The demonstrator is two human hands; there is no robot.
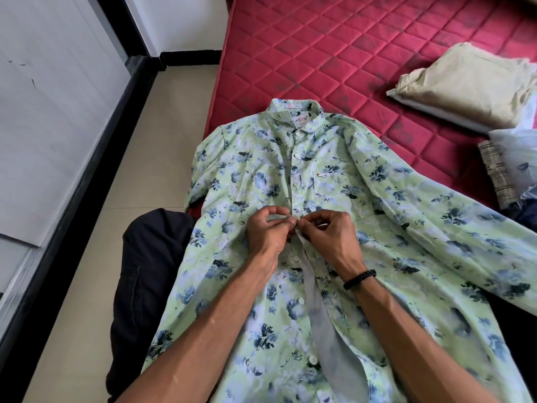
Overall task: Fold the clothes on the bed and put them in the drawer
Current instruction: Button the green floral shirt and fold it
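A light green shirt [255,175] with a blue floral print lies face up on the red quilted mattress [348,48], collar at the far end. Its upper buttons are fastened; below my hands the placket gapes open. My left hand [268,228] pinches the button edge of the placket at mid-chest. My right hand [325,231], with a black band on the wrist, pinches the buttonhole edge against it. The fingertips of both hands meet at one button. The shirt's right sleeve stretches out across the mattress.
A folded beige cloth [465,85] lies at the mattress's right side, with a checked garment [497,173] and a pale printed one [517,152] below it. A dark garment [145,271] hangs off the mattress's left edge over the tiled floor [96,228]. A white wall [43,112] runs along the left.
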